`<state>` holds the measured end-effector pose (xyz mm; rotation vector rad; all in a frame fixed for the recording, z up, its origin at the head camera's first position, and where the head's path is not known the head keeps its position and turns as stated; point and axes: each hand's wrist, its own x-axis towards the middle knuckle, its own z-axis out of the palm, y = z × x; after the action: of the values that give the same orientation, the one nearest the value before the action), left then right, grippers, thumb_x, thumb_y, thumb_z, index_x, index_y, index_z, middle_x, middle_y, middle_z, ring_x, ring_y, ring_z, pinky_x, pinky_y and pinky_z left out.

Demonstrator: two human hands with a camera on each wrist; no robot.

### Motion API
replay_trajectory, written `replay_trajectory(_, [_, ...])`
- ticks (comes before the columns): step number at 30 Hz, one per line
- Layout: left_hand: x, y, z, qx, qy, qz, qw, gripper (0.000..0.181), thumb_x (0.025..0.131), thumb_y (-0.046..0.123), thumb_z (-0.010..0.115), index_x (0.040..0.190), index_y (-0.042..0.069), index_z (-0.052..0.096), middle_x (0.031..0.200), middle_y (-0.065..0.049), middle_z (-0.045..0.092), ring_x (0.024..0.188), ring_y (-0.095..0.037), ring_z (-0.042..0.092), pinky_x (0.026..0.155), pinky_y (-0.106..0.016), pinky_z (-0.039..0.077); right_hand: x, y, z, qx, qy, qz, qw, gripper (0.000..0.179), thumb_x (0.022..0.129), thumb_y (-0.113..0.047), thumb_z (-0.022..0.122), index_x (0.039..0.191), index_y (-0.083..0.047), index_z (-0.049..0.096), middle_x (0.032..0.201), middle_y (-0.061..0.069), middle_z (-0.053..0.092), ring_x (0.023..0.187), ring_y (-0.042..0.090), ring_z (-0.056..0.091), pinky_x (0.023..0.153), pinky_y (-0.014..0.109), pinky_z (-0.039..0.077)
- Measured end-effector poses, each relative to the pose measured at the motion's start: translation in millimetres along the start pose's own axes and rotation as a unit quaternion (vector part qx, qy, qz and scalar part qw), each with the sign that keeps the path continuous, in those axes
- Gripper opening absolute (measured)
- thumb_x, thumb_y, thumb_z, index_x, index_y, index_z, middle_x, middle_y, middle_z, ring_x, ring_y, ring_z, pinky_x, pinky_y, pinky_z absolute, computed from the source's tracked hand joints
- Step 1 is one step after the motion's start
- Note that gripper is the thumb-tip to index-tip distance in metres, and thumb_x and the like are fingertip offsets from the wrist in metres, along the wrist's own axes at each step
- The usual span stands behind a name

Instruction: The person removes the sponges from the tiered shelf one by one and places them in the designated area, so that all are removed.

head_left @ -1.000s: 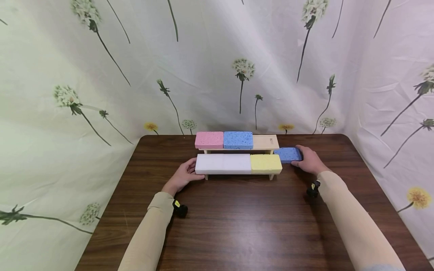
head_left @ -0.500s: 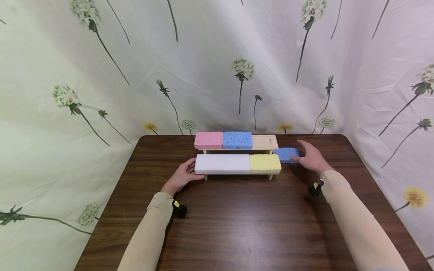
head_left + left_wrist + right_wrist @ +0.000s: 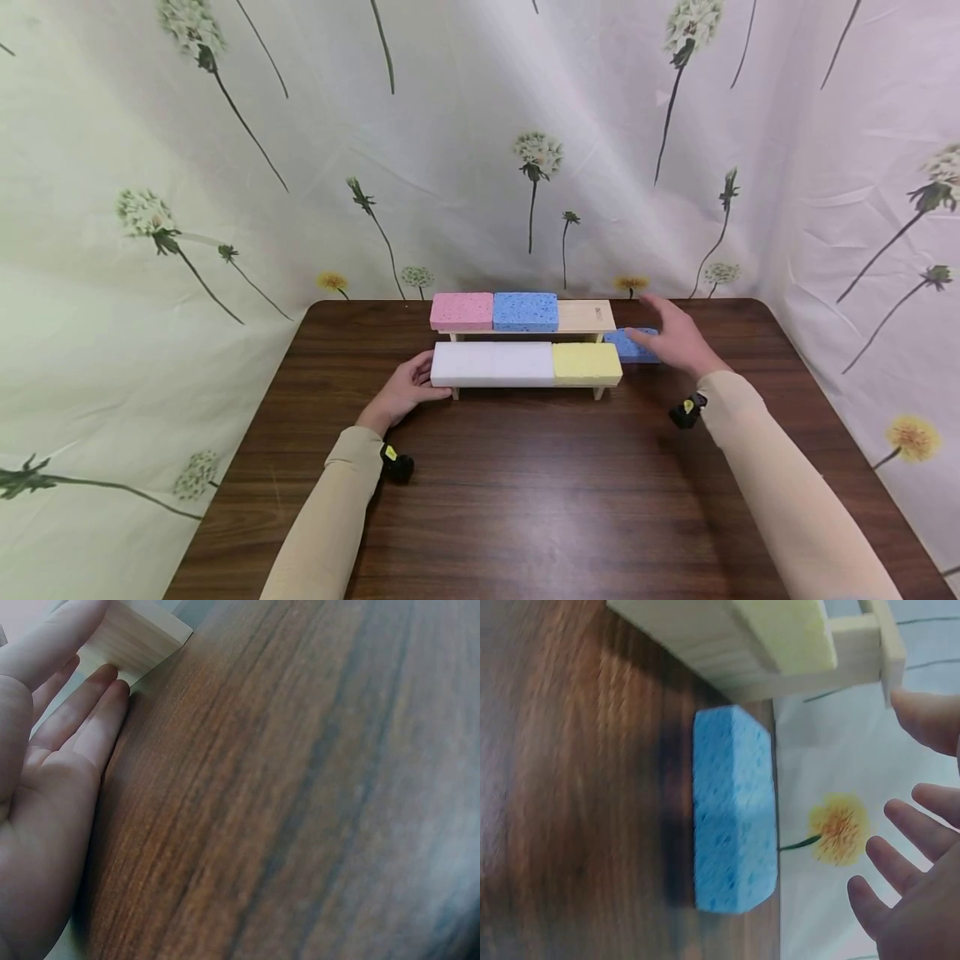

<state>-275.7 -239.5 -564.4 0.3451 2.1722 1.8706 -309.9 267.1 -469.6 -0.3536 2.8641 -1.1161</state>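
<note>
A two-tier wooden stand bears sponges on both steps. Pink and blue sponges lie on its back step; white sponges and a yellow sponge fill the front one. My left hand holds the front step's left end, thumb in front and fingers at the side; the left wrist view shows fingertips by the wooden leg. My right hand hovers, fingers spread, over another blue sponge on the table beside the stand's right end. It holds nothing.
The brown wooden table stretches in front of the stand. A white curtain printed with dandelions hangs behind and along both sides. Bare wood shows at the right of the back step.
My right hand has let go of the blue sponge beside the stand, lifted and shifted slightly back and left above it. That sponge stays on the table. My left hand has not moved.
</note>
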Motion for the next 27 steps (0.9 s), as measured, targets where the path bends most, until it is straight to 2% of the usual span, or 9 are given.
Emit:
replay_trajectory(5, [-2.2, 1.2, 0.4, 0.000, 0.001, -0.001, 1.0000, 0.081, 0.087, -0.001, 0.085, 0.157, 0.001, 0.042, 0.154, -0.023, 0.051, 0.140, -0.032, 0.052, 0.112, -0.031, 0.048, 3.1, -13, 1, 0.001, 0.004, -0.017, 0.9998, 0.082, 0.102, -0.044, 0.069, 0.164, -0.006, 0.032, 0.166, 0.021, 0.037, 0.152, 0.045, 0.032, 0.119, 0.067, 0.031])
replay_trajectory(11, [-4.2, 2.8, 1.7, 0.001, 0.001, -0.010, 1.0000, 0.082, 0.087, -0.001, 0.085, 0.157, 0.002, 0.042, 0.154, -0.023, 0.051, 0.142, -0.035, 0.050, 0.114, -0.035, 0.046, 7.3, -27, 7, 0.001, 0.005, -0.037, 0.9993, 0.079, 0.101, -0.042, 0.071, 0.162, -0.006, 0.036, 0.165, 0.020, 0.039, 0.153, 0.042, 0.032, 0.121, 0.064, 0.030])
replay_trajectory(17, [-4.0, 3.1, 3.0, -0.001, -0.001, -0.002, 1.0000, 0.081, 0.087, -0.002, 0.085, 0.156, 0.002, 0.043, 0.153, -0.023, 0.051, 0.140, -0.032, 0.052, 0.112, -0.031, 0.048, 8.3, -40, 12, -0.022, -0.009, -0.060, 0.9979, 0.077, 0.102, -0.037, 0.071, 0.161, -0.003, 0.036, 0.164, 0.022, 0.038, 0.152, 0.043, 0.032, 0.122, 0.064, 0.029])
replay_trajectory(27, [-4.3, 4.3, 2.5, -0.002, -0.002, 0.000, 1.0000, 0.079, 0.088, -0.002, 0.084, 0.156, 0.002, 0.044, 0.154, -0.021, 0.052, 0.139, -0.031, 0.053, 0.109, -0.029, 0.050, 11.8, -62, 20, -0.014, -0.020, -0.097, 0.9950, 0.077, 0.101, -0.038, 0.071, 0.162, -0.004, 0.037, 0.164, 0.021, 0.039, 0.153, 0.042, 0.032, 0.122, 0.062, 0.030])
